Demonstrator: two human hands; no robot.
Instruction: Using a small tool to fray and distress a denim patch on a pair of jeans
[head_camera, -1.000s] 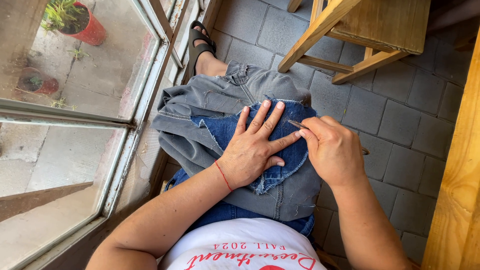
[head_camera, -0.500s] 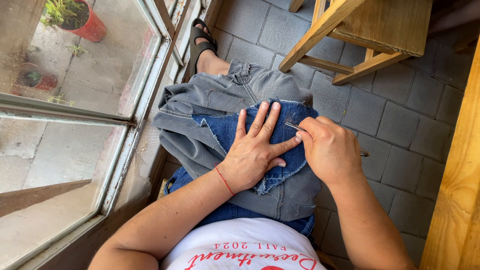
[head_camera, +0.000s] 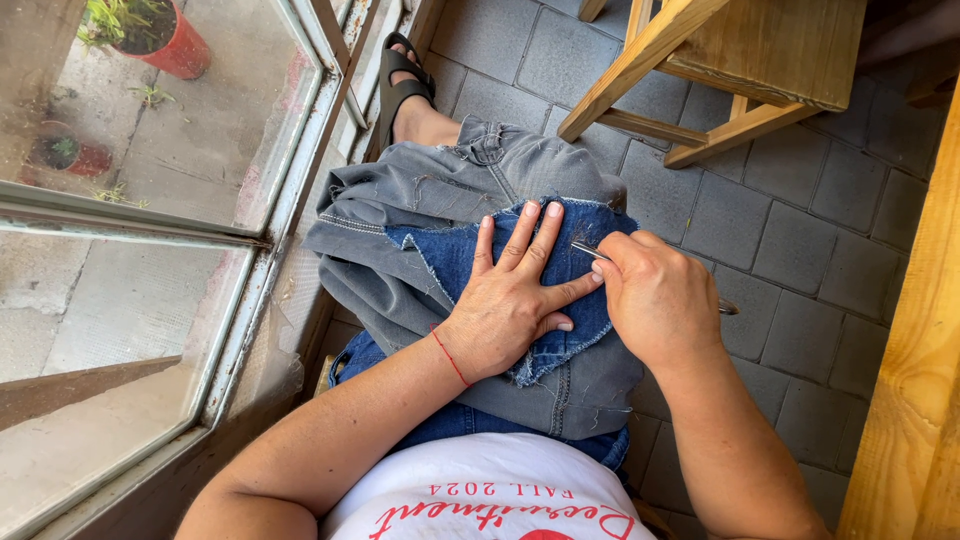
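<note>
**Desk:** What does the head view show?

**Photographer:** A seated person mending denim on the lap. The left hand (head_camera: 510, 300) lies flat, fingers spread, on a dark blue denim patch (head_camera: 560, 290), which sits on top of a grey pair of jeans (head_camera: 420, 200) draped across the thighs. That open palm closes on nothing; judging by the spread fingers, it presses the patch smooth so it cannot slide.

**Desk:** And the other hand?

**Photographer:** The right hand (head_camera: 655, 300) is curled in a tight pinch around a thin metal tool (head_camera: 590, 250). Its tip meets the patch's right edge, just beside the left index finger. A second sliver of metal shows at the far right of the fist, so it may be small scissors or a needle; I cannot tell which.

**Desk:** Textures?

**Photographer:** The patch is raw-cut, with frayed pale threads along its edges. The grey cloth is softer, rumpled into folds, with pale topstitching and a waistband button at the far end.

**Desk:** Surroundings?

**Photographer:** A floor of grey paving blocks (head_camera: 800, 240). A pale wooden chair (head_camera: 740, 60) stands far right, with more timber at the near right edge. On the left, a metal-framed window (head_camera: 290, 200) looks onto concrete and a red plant pot (head_camera: 175, 50). One foot in a black sandal (head_camera: 400, 80) rests near the frame.
</note>
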